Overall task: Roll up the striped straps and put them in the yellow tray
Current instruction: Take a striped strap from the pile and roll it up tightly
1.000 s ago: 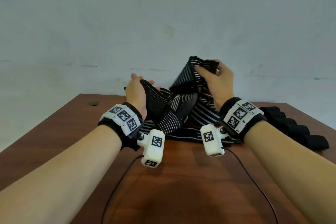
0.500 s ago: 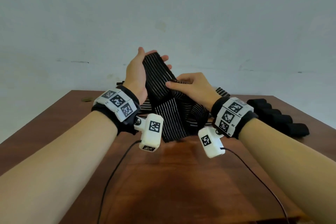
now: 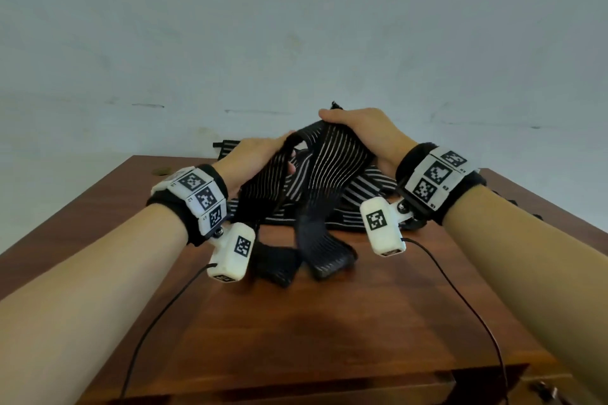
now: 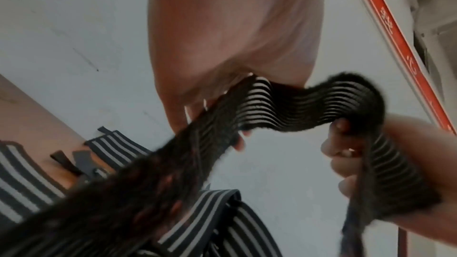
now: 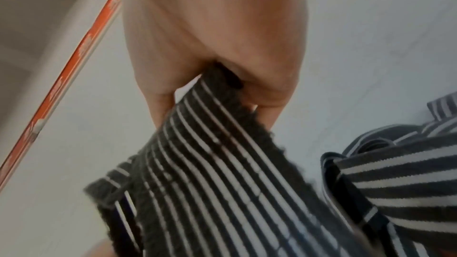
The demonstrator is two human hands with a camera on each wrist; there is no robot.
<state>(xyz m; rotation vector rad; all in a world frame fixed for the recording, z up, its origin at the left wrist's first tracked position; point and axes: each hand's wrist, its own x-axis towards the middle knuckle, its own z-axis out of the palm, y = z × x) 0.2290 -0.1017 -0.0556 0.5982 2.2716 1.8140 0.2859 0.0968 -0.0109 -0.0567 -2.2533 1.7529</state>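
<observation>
Both hands are raised over the far half of the wooden bench (image 3: 329, 322). The left hand (image 3: 253, 158) grips one striped strap (image 3: 332, 168) with its fingers (image 4: 237, 144) curled round the fabric. The right hand (image 3: 365, 135) grips the same strap further along, its fingers (image 5: 158, 105) and thumb closed on the fabric edge. Between the two hands the strap forms a short arched span. From the hands it hangs down in two lengths, and both dark ends rest on the bench just in front of the wrists.

A pile of further striped straps (image 3: 368, 187) lies on the bench behind and beneath the held one. Their number cannot be counted, since they overlap and are partly hidden. One flat striped end (image 3: 230, 145) projects at the far left edge of the pile.

Dark objects (image 3: 513, 204) show at the right bench edge behind the right forearm; what they are cannot be told. No container appears in any view.

Count: two hands, one strap held.
</observation>
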